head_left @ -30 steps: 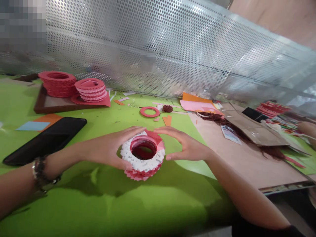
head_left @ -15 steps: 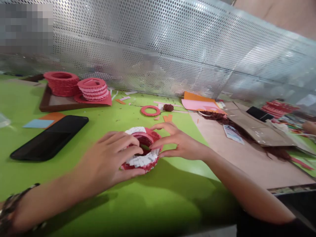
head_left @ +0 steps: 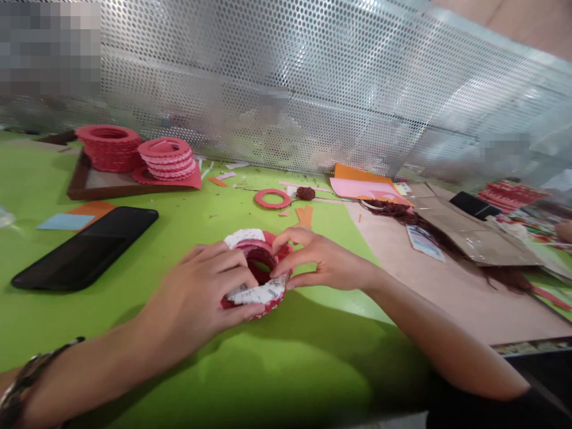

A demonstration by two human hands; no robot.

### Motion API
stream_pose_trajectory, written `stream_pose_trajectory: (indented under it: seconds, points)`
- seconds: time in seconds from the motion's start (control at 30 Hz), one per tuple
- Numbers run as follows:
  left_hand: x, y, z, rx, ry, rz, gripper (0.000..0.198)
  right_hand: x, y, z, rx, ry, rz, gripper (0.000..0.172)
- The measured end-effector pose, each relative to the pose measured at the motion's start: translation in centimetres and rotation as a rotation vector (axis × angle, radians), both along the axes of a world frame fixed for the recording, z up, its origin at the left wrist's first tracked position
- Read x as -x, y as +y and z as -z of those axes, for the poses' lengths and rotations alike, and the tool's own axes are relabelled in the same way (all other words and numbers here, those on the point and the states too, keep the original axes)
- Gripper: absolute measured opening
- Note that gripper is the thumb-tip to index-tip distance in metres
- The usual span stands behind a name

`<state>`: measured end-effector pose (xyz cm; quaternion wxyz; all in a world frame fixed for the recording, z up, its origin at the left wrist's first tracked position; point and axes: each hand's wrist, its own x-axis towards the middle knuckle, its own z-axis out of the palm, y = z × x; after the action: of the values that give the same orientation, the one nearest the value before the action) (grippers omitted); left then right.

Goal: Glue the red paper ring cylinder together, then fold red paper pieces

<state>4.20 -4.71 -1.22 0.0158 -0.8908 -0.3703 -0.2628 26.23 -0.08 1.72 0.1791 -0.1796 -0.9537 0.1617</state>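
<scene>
A stack of red paper rings lies on the green table in front of me, its top partly covered with white printed paper strips. My left hand is closed round the left side of the stack, with fingertips inside the hole and the thumb along the front edge. On the right side, my right hand pinches the rim, its fingers bent over the edge near the end of a white strip. The fingertips hide part of the ring's top.
A black phone lies at left by blue and orange paper. Behind it, a brown tray holds stacked red rings. A single red ring, brown yarn and paper scraps lie ahead. At right is a brown paper bag. Perforated metal panel behind.
My right fingers have shifted slightly over the ring's right side, and the left fingers have bent a little more into the hole. The view has tilted slightly.
</scene>
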Motion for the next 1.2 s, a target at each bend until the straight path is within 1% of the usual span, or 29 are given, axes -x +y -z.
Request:
stream_pose_trajectory:
  seconds: [0.2, 0.27, 0.33, 0.4, 0.43, 0.47, 0.5, 0.53, 0.57, 0.6, 0.67, 0.73, 0.8, 0.9, 0.97, 1.07, 1.1, 1.13, 1.17, 1.2]
  points:
    - [-0.3, 0.0, 0.2, 0.051, -0.003, 0.0, 0.026, -0.1, 0.2, 0.5, 0.008, 0.034, -0.038, 0.013]
    - [-0.1, -0.1, 0.0, 0.052, 0.007, 0.011, 0.025, -0.2, 0.1, 0.2, 0.017, 0.014, -0.03, 0.015]
    - [0.6, 0.1, -0.5, 0.059, 0.027, 0.032, 0.027, -0.2, -0.4, -0.2, 0.018, -0.008, -0.006, 0.019]
    - [2.0, 0.6, -1.2, 0.088, 0.062, 0.082, 0.039, 0.2, -1.2, -0.5, 0.007, -0.01, 0.053, 0.029]
    - [2.7, 1.1, -1.4, 0.11, 0.091, 0.128, 0.045, 0.4, -1.6, -0.6, -0.003, -0.005, 0.103, 0.036]
    - [3.6, 1.7, -1.6, 0.135, 0.112, 0.146, 0.053, 0.6, -2.1, -0.5, -0.018, 0.0, 0.164, 0.045]
    - [4.3, 2.3, -1.6, 0.16, 0.109, 0.124, 0.065, 0.9, -2.6, -0.4, -0.033, 0.004, 0.225, 0.055]
    - [5.0, 3.0, -1.5, 0.203, 0.1, 0.097, 0.079, 1.1, -3.0, -0.2, -0.042, 0.004, 0.277, 0.066]
    - [5.5, 3.6, -1.2, 0.267, 0.108, 0.106, 0.091, 1.3, -3.5, 0.1, -0.046, 0.004, 0.32, 0.075]
    - [5.8, 4.2, -0.9, 0.336, 0.116, 0.12, 0.097, 1.3, -3.8, 0.5, -0.046, 0.004, 0.36, 0.082]
    - [5.9, 4.8, -0.3, 0.447, 0.129, 0.155, 0.097, 1.3, -4.4, 1.1, -0.046, 0.008, 0.431, 0.086]
    - [5.4, 4.7, 0.2, 0.476, 0.109, 0.163, 0.091, 1.1, -4.7, 1.4, -0.069, 0.01, 0.47, 0.078]
    - [4.5, 4.0, 0.5, 0.45, 0.063, 0.134, 0.086, 1.0, -5.0, 1.4, -0.119, 0.025, 0.474, 0.063]
    - [3.3, 2.2, 0.9, 0.391, 0.013, 0.006, 0.082, 1.2, -5.2, 1.0, -0.186, 0.065, 0.452, 0.044]
    - [2.8, 1.1, 1.2, 0.3, 0.02, -0.092, 0.081, 1.4, -5.3, 0.9, -0.201, 0.07, 0.435, 0.036]
    - [2.9, 0.1, 1.5, 0.123, 0.054, -0.193, 0.092, 1.6, -5.5, 0.9, -0.22, 0.054, 0.404, 0.028]
    - [3.2, 0.0, 1.3, 0.071, 0.059, -0.202, 0.094, 1.6, -5.6, 0.9, -0.222, 0.045, 0.39, 0.025]
    - [3.4, -0.1, 1.1, 0.023, 0.059, -0.19, 0.092, 1.6, -5.7, 0.9, -0.216, 0.026, 0.376, 0.023]
    - [3.6, 0.0, 0.7, -0.022, 0.056, -0.153, 0.085, 1.5, -5.8, 0.9, -0.205, 0.005, 0.363, 0.021]
    - [3.8, 0.0, 0.3, -0.06, 0.056, -0.096, 0.073, 1.4, -5.8, 0.9, -0.191, -0.016, 0.356, 0.021]
